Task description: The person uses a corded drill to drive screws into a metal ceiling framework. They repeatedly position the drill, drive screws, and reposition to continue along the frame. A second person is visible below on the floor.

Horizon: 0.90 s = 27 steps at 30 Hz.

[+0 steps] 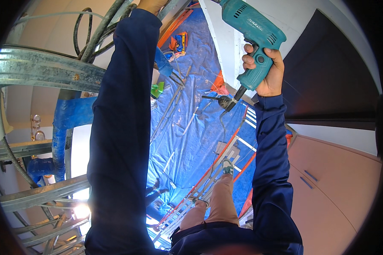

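My right hand (273, 80) is wrapped round the handle of a teal corded power drill (254, 26), held high at the upper right. The drill's nose runs off the upper edge, in front of a white panel (230, 53), so its tip is hidden. A black power cord (240, 93) leaves the base of the grip. Stretched up beside the metal framing, my left arm ends in a hand (152, 5) cut off by the upper edge. Its fingers are out of sight, and what they touch does not show.
I stand high on an orange-and-silver ladder (232, 144) above a blue tarp (187, 127) strewn with tools and metal strips. Galvanized metal channels (47, 68), conduits and a blue-wrapped pipe (74, 112) crowd the left. A dark panel (334, 72) and a pinkish cabinet (327, 165) stand right.
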Each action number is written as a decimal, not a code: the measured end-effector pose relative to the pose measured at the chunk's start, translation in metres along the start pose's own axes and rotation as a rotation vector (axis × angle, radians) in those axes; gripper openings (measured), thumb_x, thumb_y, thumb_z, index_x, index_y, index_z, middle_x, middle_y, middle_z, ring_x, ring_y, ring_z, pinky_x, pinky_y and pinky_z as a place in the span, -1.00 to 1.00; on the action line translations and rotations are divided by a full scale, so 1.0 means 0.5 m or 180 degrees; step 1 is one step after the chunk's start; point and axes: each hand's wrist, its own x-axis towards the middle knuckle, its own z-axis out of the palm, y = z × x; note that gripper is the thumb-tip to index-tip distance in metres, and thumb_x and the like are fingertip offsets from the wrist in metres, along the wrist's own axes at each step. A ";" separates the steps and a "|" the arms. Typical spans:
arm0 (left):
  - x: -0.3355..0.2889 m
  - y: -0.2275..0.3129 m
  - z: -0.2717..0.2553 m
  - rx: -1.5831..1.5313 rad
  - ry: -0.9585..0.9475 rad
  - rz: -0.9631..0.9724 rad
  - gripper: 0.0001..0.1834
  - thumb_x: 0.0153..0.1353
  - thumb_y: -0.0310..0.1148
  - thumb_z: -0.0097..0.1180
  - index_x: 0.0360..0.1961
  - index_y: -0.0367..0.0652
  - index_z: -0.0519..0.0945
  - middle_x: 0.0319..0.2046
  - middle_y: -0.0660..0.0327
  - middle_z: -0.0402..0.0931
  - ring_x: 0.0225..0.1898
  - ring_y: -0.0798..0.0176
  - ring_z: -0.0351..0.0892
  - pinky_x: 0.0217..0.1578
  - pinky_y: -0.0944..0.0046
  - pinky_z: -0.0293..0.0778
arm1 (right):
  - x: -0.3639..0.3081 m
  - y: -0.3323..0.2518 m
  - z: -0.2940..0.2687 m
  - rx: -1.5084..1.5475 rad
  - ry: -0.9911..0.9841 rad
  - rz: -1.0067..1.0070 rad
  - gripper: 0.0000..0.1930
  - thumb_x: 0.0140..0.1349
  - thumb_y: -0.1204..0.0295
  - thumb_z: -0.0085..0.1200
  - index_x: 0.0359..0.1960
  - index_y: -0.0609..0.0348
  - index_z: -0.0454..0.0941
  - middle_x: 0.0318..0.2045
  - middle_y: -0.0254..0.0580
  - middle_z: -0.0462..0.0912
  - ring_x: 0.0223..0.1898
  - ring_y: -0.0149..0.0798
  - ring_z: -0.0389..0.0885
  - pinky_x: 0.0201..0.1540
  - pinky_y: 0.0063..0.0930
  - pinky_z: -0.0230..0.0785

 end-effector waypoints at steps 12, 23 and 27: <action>0.005 -0.012 0.001 -0.0033 0.0089 0.0023 -0.80 0.37 -0.40 0.01 -0.41 -0.06 0.61 -0.66 0.51 0.33 -0.66 0.53 0.19 -0.61 0.41 0.08 | 0.005 0.001 0.004 0.0042 -0.0082 0.0027 -0.52 0.33 0.35 0.03 0.21 0.38 0.33 -0.17 0.08 0.54 -0.27 -0.16 0.50 -0.29 -0.43 0.47; 0.017 -0.038 -0.009 0.0012 0.0116 0.0118 -0.79 0.37 -0.40 0.04 -0.46 -0.03 0.59 -0.67 0.50 0.33 -0.67 0.53 0.19 -0.62 0.40 0.07 | 0.005 0.004 0.002 0.0047 -0.0062 0.0030 -0.52 0.33 0.34 0.02 0.20 0.39 0.34 -0.16 0.06 0.55 -0.27 -0.17 0.50 -0.28 -0.43 0.47; 0.012 -0.027 -0.005 -0.0013 0.0090 0.0111 -0.79 0.37 -0.39 0.04 -0.45 -0.03 0.60 -0.68 0.51 0.33 -0.67 0.54 0.18 -0.62 0.40 0.06 | 0.005 0.004 0.003 0.0037 -0.0083 0.0040 -0.52 0.33 0.34 0.03 0.20 0.39 0.34 -0.16 0.06 0.55 -0.27 -0.17 0.50 -0.28 -0.43 0.47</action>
